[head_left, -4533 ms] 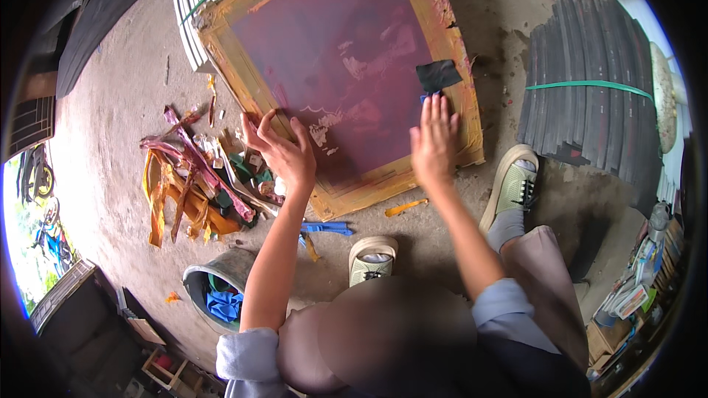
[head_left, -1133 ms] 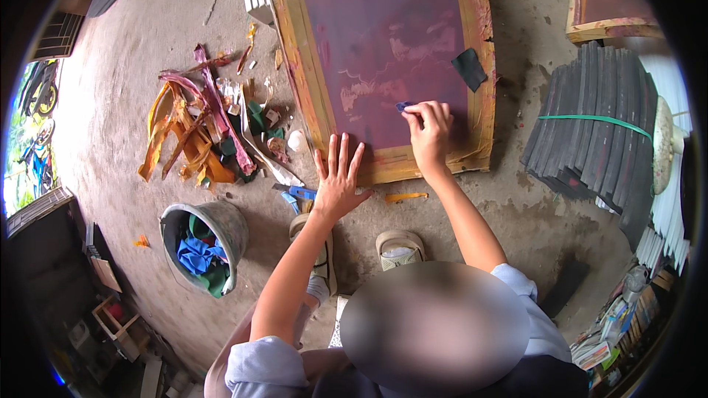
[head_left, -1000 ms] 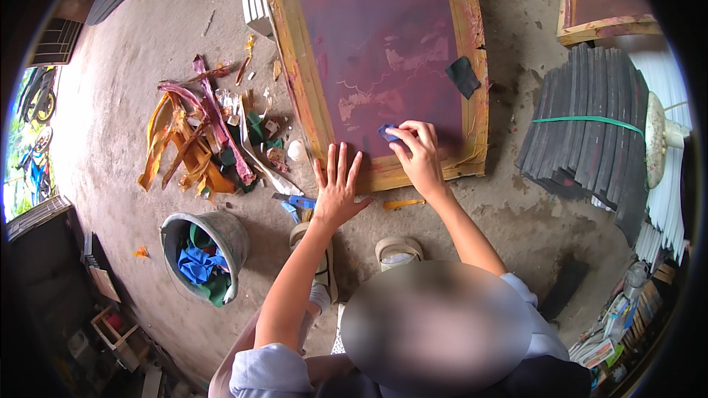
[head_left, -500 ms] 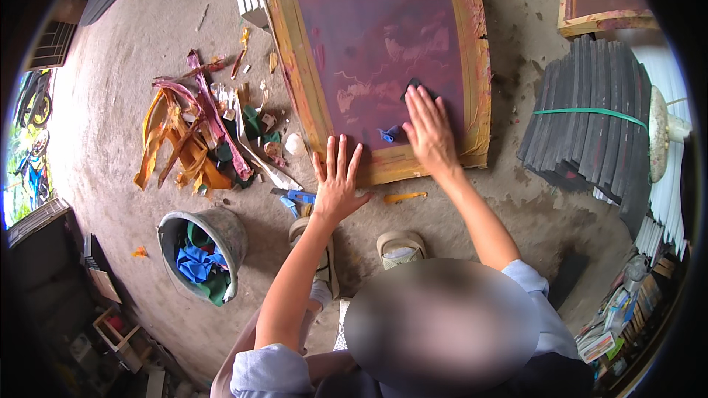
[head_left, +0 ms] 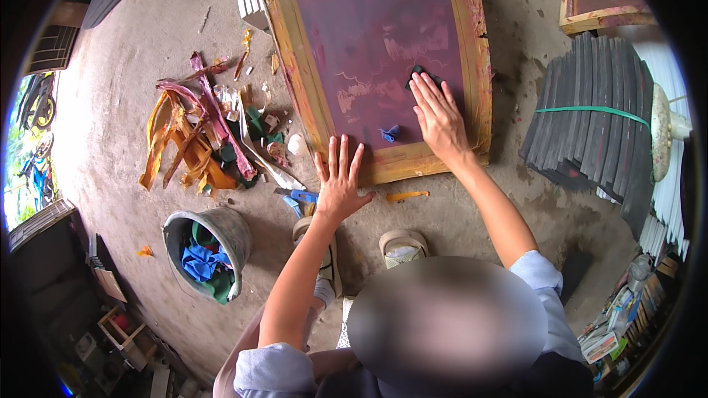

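The maroon panel point(head_left: 358, 22) beneath your right grip point(head_left: 442, 119) looks only partly dealt with: pale patches show left of that grip. Its fingers lie straight and together, pinning a dark cloth point(head_left: 417, 70) without clasping it. Your left grip point(head_left: 339, 183) is spread wide at the frame's point(head_left: 473, 37) near left corner, holding nothing; a crumpled blue cloth point(head_left: 390, 133) lies between the two. Left of both grips, the stained concrete floor point(head_left: 110, 147) carries peeled strips point(head_left: 181, 144) and a bucket point(head_left: 240, 239) of rags; dark bundled sheets point(head_left: 582, 140) stand to the right.

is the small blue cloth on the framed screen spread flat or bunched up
Bunched up: the blue cloth is a crumpled lump on the framed screen.
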A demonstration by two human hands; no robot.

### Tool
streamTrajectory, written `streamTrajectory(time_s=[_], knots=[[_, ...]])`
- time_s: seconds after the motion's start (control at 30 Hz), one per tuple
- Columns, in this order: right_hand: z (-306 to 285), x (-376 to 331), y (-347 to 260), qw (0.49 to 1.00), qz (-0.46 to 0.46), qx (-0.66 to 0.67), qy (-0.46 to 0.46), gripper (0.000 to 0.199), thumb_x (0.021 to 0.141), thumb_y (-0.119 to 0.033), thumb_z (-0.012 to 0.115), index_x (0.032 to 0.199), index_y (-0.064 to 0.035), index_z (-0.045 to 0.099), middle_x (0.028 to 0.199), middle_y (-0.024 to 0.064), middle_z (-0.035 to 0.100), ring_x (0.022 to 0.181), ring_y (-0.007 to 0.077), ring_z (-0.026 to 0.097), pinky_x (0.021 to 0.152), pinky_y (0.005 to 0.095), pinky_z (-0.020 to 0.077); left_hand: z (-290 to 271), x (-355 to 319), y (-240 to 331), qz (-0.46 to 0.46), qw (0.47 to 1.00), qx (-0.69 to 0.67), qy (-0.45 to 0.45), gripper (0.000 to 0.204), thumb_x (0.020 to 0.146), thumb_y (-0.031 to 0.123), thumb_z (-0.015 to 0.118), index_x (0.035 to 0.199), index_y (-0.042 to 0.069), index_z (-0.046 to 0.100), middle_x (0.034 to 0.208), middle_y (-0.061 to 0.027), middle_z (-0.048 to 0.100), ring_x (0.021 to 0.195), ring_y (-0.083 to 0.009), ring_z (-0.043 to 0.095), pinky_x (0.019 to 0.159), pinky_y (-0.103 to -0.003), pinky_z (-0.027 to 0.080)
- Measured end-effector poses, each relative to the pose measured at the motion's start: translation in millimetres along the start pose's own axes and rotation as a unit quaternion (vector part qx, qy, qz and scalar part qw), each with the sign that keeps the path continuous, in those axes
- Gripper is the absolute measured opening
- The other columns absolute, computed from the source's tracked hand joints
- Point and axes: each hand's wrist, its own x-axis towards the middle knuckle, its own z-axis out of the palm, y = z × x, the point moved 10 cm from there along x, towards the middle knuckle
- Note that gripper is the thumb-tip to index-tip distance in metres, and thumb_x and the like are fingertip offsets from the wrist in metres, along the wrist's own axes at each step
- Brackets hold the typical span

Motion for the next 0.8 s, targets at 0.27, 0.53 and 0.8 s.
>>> streamTrajectory(time_s=[0.27,0.53,0.8], knots=[[15,-20,-21,0.999,-0.027,0.001,-0.021,0.044,0.095,-0.013,0.052,0.139,-0.0073,0.048,0.151,0.0052,0.039,0.143,0.0163,0.030,0.120,0.0403,0.0198,0,2,-4,0.000,1.000,0.002,0.005,0.119,0.063,0.055,0.078,0.155,0.015,0.013,0.159,-0.0195,0.008,0.147,-0.0398,0.003,0.113,-0.065,0.004],[7,-13,-7,0.998,-0.047,-0.034,-0.025,0.043,0.095,-0.015,0.054,0.137,-0.0079,0.051,0.148,0.0029,0.043,0.140,0.0180,0.035,0.119,0.0425,0.0219,1,3,1,0.001,1.000,-0.009,-0.001,0.119,0.063,0.055,0.078,0.155,0.016,0.013,0.159,-0.0190,0.006,0.147,-0.0396,0.001,0.113,-0.065,0.004],[2,-15,-9,0.998,-0.058,-0.030,-0.027,0.043,0.094,-0.015,0.055,0.136,-0.0054,0.052,0.147,0.0052,0.045,0.140,0.0171,0.034,0.120,0.0401,0.0201,-1,4,2,0.005,1.000,-0.005,0.006,0.119,0.063,0.055,0.078,0.155,0.016,0.013,0.159,-0.0188,0.006,0.148,-0.0385,0.001,0.113,-0.065,0.005]])
